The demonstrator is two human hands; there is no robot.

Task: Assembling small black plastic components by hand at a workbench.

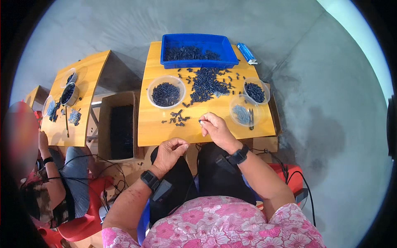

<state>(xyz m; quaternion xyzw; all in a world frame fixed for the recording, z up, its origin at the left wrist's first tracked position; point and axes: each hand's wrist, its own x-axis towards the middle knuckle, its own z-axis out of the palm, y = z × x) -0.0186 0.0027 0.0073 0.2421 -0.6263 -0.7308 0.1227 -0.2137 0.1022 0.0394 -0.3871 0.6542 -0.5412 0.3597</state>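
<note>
The two hands are apart at the near edge of the worktop [155, 132]: the right hand [218, 130] pinches a small dark piece [200, 121] between thumb and fingertips above the surface, while the left hand [168, 153] is curled just short of the edge, and whether it grips anything cannot be told. The held piece is small and covered largely by the fingers; a slack pinch could let it drop off the edge toward the lap. Loose black pieces [179, 118] lie near both hands, so a sweeping wrist could scatter them. The central heap [202, 84] spreads between the left tub [182, 91] and the right tub [267, 96], which invites mixing. The dark metal tool [251, 118] resting in the clear dish [235, 101] could, if knocked, tip it.
</note>
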